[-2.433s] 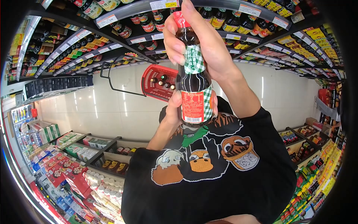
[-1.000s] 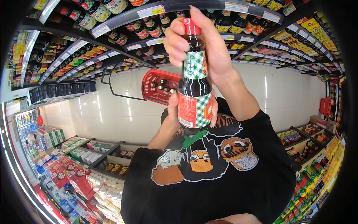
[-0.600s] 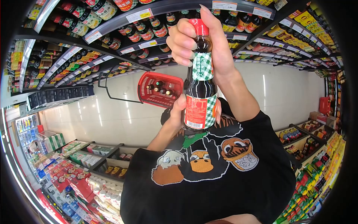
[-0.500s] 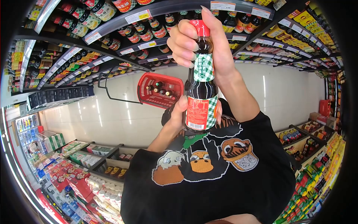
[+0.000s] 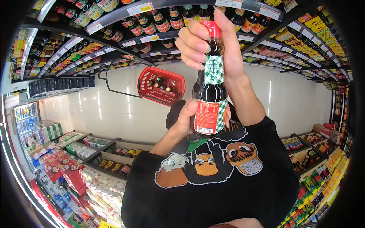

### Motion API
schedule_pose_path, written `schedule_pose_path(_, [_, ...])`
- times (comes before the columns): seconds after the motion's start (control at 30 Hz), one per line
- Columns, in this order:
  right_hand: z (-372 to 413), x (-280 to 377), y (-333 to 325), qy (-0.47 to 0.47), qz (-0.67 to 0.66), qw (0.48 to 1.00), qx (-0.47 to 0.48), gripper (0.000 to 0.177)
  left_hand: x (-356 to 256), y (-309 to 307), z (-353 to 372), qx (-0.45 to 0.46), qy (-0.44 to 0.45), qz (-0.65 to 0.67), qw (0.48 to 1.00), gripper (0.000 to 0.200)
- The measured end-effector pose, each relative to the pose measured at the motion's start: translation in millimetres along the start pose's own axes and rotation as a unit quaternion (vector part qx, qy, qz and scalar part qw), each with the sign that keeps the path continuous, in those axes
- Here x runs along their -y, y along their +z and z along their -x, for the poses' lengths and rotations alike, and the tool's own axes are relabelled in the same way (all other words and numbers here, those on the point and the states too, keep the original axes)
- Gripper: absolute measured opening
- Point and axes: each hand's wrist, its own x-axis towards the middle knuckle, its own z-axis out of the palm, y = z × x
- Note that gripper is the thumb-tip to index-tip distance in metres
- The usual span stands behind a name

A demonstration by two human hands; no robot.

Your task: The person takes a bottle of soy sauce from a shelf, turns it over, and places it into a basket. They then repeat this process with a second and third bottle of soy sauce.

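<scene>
In the head view I hold up a dark glass sauce bottle point(image 5: 210, 89) with a red cap, a green-and-white checked neck label and a red lower label with a barcode. It stands upright in front of my chest. My right hand point(image 5: 228, 49) is wrapped around the cap and neck, its thumb pointing up along the right side. Lower down, my left hand point(image 5: 186, 117) grips the bottle near its base, with the thumb at the left edge and fingertips showing at the right. The bottle hides the rest of those fingers.
A red shopping basket point(image 5: 161, 85) with several bottles in it sits on the floor point(image 5: 121, 110), its black handle out to the left. Shelves point(image 5: 167, 36) of sauce bottles curve across the top. More goods line a shelf point(image 5: 110, 159) at lower left and bright packets point(image 5: 319, 178) at lower right.
The bottle and both hands have shifted slightly right in view. The basket appears a little further left, and more shelf bottles show behind. My grip looks the same.
</scene>
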Motion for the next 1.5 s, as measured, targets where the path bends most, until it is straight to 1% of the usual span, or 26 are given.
schedule_pose_path(0.13, [8, -4, -6, 0.007, -0.017, 1.0, -0.008, 0.052, 8, -2, 2, 0.01, 0.004, 0.003, 1.0, 0.1])
schedule_pose_path(0.2, [11, -4, -7, 0.011, -0.024, 1.0, -0.009, 0.051, 12, -3, 3, 0.024, 0.011, 0.064, 0.998, 0.088])
schedule_pose_path(0.3, [16, -4, -9, 0.009, -0.012, 1.0, -0.012, 0.05, 14, 0, 4, 0.019, 0.009, 0.044, 0.999, 0.09])
schedule_pose_path(0.5, [26, -9, -14, 0.009, -0.007, 0.999, -0.044, 0.05, 23, -1, 6, 0.032, -0.009, 0.066, 0.997, 0.094])
schedule_pose_path(0.6, [31, -5, -14, 0.021, -0.036, 0.998, -0.045, 0.051, 28, -8, 6, 0.027, -0.009, 0.044, 0.999, 0.096])
schedule_pose_path(0.67, [36, 1, -12, 0.031, -0.024, 0.999, -0.006, 0.051, 32, -24, 8, 0.015, -0.01, 0.02, 1.0, 0.097])
schedule_pose_path(0.7, [36, 0, -13, 0.031, -0.025, 0.999, -0.006, 0.051, 36, -41, 8, -0.002, 0.015, -0.036, 0.999, 0.093])
schedule_pose_path(0.73, [35, -1, -15, 0.02, -0.052, 0.998, 0.021, 0.051, 35, -48, 9, -0.018, 0.039, -0.093, 0.995, 0.089])
schedule_pose_path(0.77, [34, -1, -18, 0.008, -0.079, 0.996, 0.048, 0.052, 31, -51, 14, -0.019, 0.039, -0.093, 0.995, 0.089])
schedule_pose_path(0.8, [28, 4, -39, 0.063, -0.161, 0.973, 0.153, 0.053, 24, -50, 18, -0.05, 0.034, -0.147, 0.987, 0.083])
schedule_pose_path(0.83, [31, 5, -25, 0.062, -0.162, 0.973, 0.154, 0.053, 17, -45, 20, -0.082, 0.029, -0.2, 0.976, 0.077])
schedule_pose_path(0.87, [40, 6, -2, 0.02, 0.022, 0.999, 0.016, 0.049, 10, -34, 22, -0.126, 0.086, -0.274, 0.95, 0.067])
schedule_pose_path(0.9, [43, 6, 12, -0.023, 0.205, 0.971, -0.124, 0.049, 5, -22, 23, -0.126, 0.086, -0.275, 0.949, 0.067])
schedule_pose_path(0.93, [43, 2, 12, -0.049, 0.246, 0.959, -0.128, 0.046, 1, -12, 22, -0.164, 0.111, -0.344, 0.918, 0.07])
schedule_pose_path(0.97, [42, -2, 13, -0.05, 0.246, 0.959, -0.128, 0.046, 0, -7, 20, -0.201, 0.136, -0.409, 0.88, 0.073])
schedule_pose_path(1.0, [42, -6, 16, -0.067, 0.271, 0.952, -0.13, 0.045, 3, -8, 18, -0.165, 0.181, -0.423, 0.872, 0.081])
schedule_pose_path(1.03, [42, -9, 17, -0.083, 0.295, 0.943, -0.131, 0.044, 2, -4, 18, -0.18, 0.175, -0.424, 0.87, 0.087])
schedule_pose_path(1.1, [40, -12, 14, -0.087, 0.296, 0.943, -0.128, 0.043, -1, -4, 18, -0.18, 0.161, -0.4, 0.884, 0.083])
schedule_pose_path(1.13, [37, -14, 14, -0.079, 0.302, 0.941, -0.133, 0.044, 0, -6, 17, -0.182, 0.161, -0.399, 0.884, 0.083])
schedule_pose_path(1.17, [35, -16, 14, -0.069, 0.308, 0.939, -0.137, 0.044, 4, -9, 16, -0.192, 0.163, -0.365, 0.896, 0.081])
schedule_pose_path(1.2, [35, -13, 14, -0.026, 0.302, 0.943, -0.136, 0.043, 8, -13, 15, -0.204, 0.165, -0.33, 0.907, 0.078])
schedule_pose_path(1.23, [33, -14, 11, -0.022, 0.301, 0.944, -0.133, 0.043, 12, -18, 13, -0.196, 0.169, -0.297, 0.919, 0.072])
schedule_pose_path(1.3, [29, -17, 0, 0.013, 0.232, 0.964, -0.125, 0.041, 15, -22, 16, -0.162, 0.148, -0.209, 0.953, 0.064])
schedule_pose_path(1.33, [30, -16, -7, 0.046, 0.195, 0.972, -0.122, 0.04, 17, -25, 17, -0.167, 0.149, -0.208, 0.952, 0.064])
schedule_pose_path(1.4, [31, -20, -12, 0.049, 0.172, 0.975, -0.133, 0.041, 22, -31, 20, -0.166, 0.117, -0.126, 0.971, 0.057])
schedule_pose_path(1.5, [33, -25, -22, 0.051, 0.151, 0.978, -0.131, 0.043, 25, -32, 20, -0.159, 0.114, -0.105, 0.975, 0.054])
